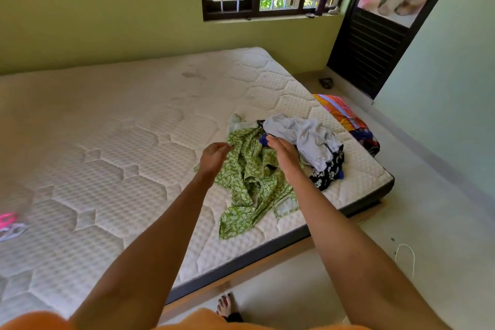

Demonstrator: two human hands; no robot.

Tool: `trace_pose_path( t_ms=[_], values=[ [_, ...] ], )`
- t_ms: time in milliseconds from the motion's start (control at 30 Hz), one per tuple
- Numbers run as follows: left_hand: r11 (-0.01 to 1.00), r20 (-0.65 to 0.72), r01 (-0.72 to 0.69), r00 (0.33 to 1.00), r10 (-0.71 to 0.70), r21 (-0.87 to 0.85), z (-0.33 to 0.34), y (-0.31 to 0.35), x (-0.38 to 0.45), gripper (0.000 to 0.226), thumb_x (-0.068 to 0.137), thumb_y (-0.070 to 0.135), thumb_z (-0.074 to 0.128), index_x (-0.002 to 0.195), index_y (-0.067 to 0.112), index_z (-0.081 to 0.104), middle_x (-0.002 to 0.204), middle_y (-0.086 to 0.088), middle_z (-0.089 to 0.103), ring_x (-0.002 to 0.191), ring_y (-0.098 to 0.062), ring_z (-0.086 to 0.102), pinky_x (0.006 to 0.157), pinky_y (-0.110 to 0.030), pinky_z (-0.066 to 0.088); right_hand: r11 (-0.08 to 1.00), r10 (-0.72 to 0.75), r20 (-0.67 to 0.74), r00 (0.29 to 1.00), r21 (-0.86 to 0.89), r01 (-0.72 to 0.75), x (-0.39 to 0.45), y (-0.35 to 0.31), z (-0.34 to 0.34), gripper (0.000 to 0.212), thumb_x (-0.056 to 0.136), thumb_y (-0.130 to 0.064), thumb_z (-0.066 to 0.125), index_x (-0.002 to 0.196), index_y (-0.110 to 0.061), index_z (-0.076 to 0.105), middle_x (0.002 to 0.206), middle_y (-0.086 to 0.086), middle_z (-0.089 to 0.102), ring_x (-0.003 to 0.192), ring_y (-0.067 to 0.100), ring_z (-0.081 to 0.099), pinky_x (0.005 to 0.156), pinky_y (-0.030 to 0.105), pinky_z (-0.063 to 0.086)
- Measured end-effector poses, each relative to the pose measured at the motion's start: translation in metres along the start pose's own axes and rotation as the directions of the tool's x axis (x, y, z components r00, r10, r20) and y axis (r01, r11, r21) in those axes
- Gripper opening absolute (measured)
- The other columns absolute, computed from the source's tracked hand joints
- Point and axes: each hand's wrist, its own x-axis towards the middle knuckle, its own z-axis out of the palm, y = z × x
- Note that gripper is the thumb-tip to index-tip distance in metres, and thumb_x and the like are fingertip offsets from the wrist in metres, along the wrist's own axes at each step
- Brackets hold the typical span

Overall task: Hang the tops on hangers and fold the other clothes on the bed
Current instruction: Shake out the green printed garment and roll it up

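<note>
Two hands at centre frame over a bed (112, 126): left hand (213, 159) fingers pinch a green garment (247, 182); right hand (284, 154) fingers straight, pressed together.

Single head-worn wide-angle view, looking forward and down over mattress (112, 142) corner, arms reaching close below.

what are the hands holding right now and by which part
The left hand pinches the green printed garment at its upper edge. The right hand is flat and open over the pile, holding nothing.
</note>
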Motion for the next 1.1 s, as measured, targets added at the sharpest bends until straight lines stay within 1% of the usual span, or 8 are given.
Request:
trace_pose_path(
  t_ms=[200,300,400,500,733,833,967,1100],
  values=[
    [0.988,0.011,0.087,0.996,-0.089,0.131,0.023,-0.028,0.035,0.027,0.088,0.023,0.06,0.109,0.007,0.061,0.106,-0.01,0.062,0.092,-0.021,0.053,0.082,-0.036,0.045,0.972,0.198,0.014,0.98,-0.136,-0.194,0.048,0.025,0.007,0.043,0.093,-0.033,0.054,0.117,0.002,0.058,0.111,0.014,0.062,0.105,0.026,0.057,0.092,0.035,0.043],
    [0.971,-0.011,0.161,0.987,-0.162,0.174,0.025,-0.047,0.049,0.035,0.086,0.025,0.063,0.114,0.004,0.059,0.11,-0.015,0.062,0.096,-0.028,0.058,0.078,-0.035,0.046,0.899,0.379,0.068,0.923,-0.263,-0.349,0.067,0.05,0.016,0.027,0.092,-0.032,0.054,0.097,-0.006,0.058,0.084,0.007,0.052,0.076,0.02,0.05,0.076,0.032,0.043],
    [0.954,-0.062,0.23,0.973,-0.222,0.191,0.029,-0.068,0.065,0.04,0.084,0.026,0.065,0.116,0.003,0.059,0.114,-0.021,0.062,0.107,-0.038,0.057,0.085,-0.043,0.048,0.844,0.485,0.117,0.867,-0.322,-0.429,0.086,0.079,0.027,0.042,0.092,-0.03,0.054,0.126,-0.006,0.049,0.114,0.011,0.054,0.097,0.025,0.05,0.085,0.035,0.043],
    [0.953,-0.096,0.26,0.964,-0.247,0.155,0.042,-0.084,0.085,0.042,0.085,0.023,0.064,0.12,0.003,0.056,0.114,-0.016,0.062,0.094,-0.028,0.057,0.075,-0.031,0.043,0.845,0.493,0.199,0.847,-0.34,-0.412,0.111,0.101,0.04,0.044,0.094,-0.026,0.052,0.133,-0.006,0.046,0.139,0.014,0.045,0.124,0.031,0.044,0.101,0.04,0.039],
    [0.95,-0.132,0.291,0.952,-0.276,0.11,0.061,-0.101,0.123,0.042,0.083,0.023,0.066,0.12,0.006,0.055,0.121,-0.016,0.059,0.1,-0.025,0.056,0.081,-0.031,0.046,0.742,0.67,0.315,0.672,-0.267,-0.614,0.159,0.121,0.061,0.054,0.086,-0.024,0.066,0.131,-0.003,0.046,0.126,0.012,0.054,0.11,0.026,0.051,0.094,0.036,0.044],
    [0.918,-0.131,0.333,0.941,-0.311,0.217,0.062,-0.092,0.122,0.047,0.082,0.016,0.068,0.125,0.005,0.051,0.122,-0.014,0.056,0.101,-0.023,0.055,0.079,-0.029,0.045,0.769,0.614,0.344,0.71,-0.462,-0.441,0.18,0.113,0.07,0.023,0.086,-0.021,0.066,0.098,-0.003,0.061,0.071,0.0,0.069,0.071,0.018,0.053,0.09,0.031,0.048],
    [0.929,-0.047,0.268,0.963,-0.265,0.257,0.067,-0.057,0.124,0.073,0.067,0.02,0.083,0.128,0.007,0.045,0.12,-0.004,0.058,0.115,-0.026,0.056,0.095,-0.036,0.048,0.915,0.391,0.524,0.756,-0.137,-0.379,0.183,0.007,0.062,0.021,0.08,0.007,0.065,0.101,0.01,0.064,0.095,0.014,0.067,0.076,0.016,0.059,0.076,0.026,0.05],
    [0.97,-0.331,0.164,0.938,-0.098,0.179,0.069,0.024,0.132,0.053,0.078,0.033,0.068,0.124,0.013,0.05,0.118,-0.007,0.063,0.107,-0.026,0.06,0.092,-0.037,0.049,0.976,0.149,0.705,0.694,0.009,-0.219,0.176,-0.094,0.065,0.016,0.082,0.012,0.057,0.076,-0.001,0.063,0.075,0.004,0.065,0.077,0.013,0.058,0.07,0.02,0.047]
  ],
)
